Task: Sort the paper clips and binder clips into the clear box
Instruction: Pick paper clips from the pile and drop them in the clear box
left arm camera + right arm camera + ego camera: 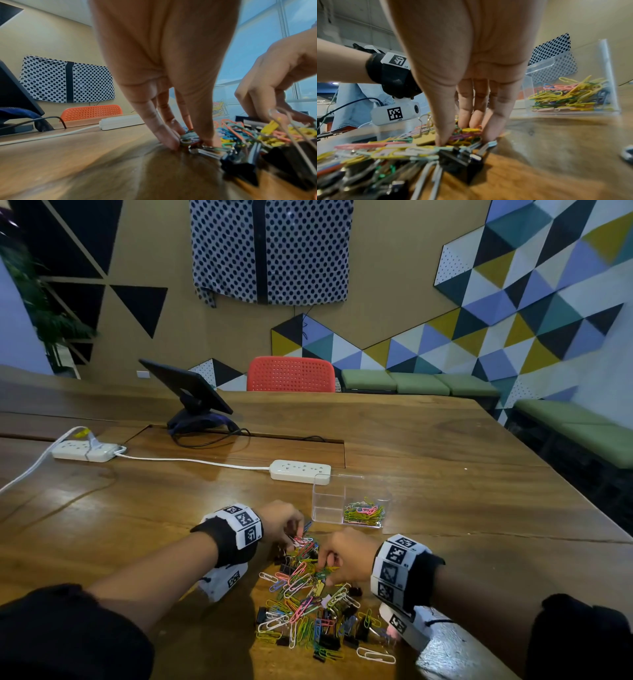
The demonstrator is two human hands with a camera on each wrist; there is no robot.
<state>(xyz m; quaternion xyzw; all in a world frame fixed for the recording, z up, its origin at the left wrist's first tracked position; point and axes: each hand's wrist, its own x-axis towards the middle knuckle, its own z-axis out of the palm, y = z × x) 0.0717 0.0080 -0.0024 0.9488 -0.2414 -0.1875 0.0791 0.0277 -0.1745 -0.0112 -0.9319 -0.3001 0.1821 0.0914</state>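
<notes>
A heap of coloured paper clips [301,601] mixed with black binder clips [329,642] lies on the wooden table in front of me. My left hand [297,537] is at the heap's far edge; in the left wrist view the left hand [188,140] pinches a few paper clips [187,137] between thumb and fingers. My right hand [325,571] digs into the heap's middle. In the right wrist view the right hand [465,136] pinches a bunch of paper clips [467,133]. The clear box [323,501] stands just beyond the hands. Its right compartment holds paper clips [363,512]; the left one looks empty.
A white power strip [300,471] lies right behind the box, and a second one [85,451] lies at far left with cables. A tablet on a stand [191,395] and a red chair [291,374] are further back. The table edge runs down the right.
</notes>
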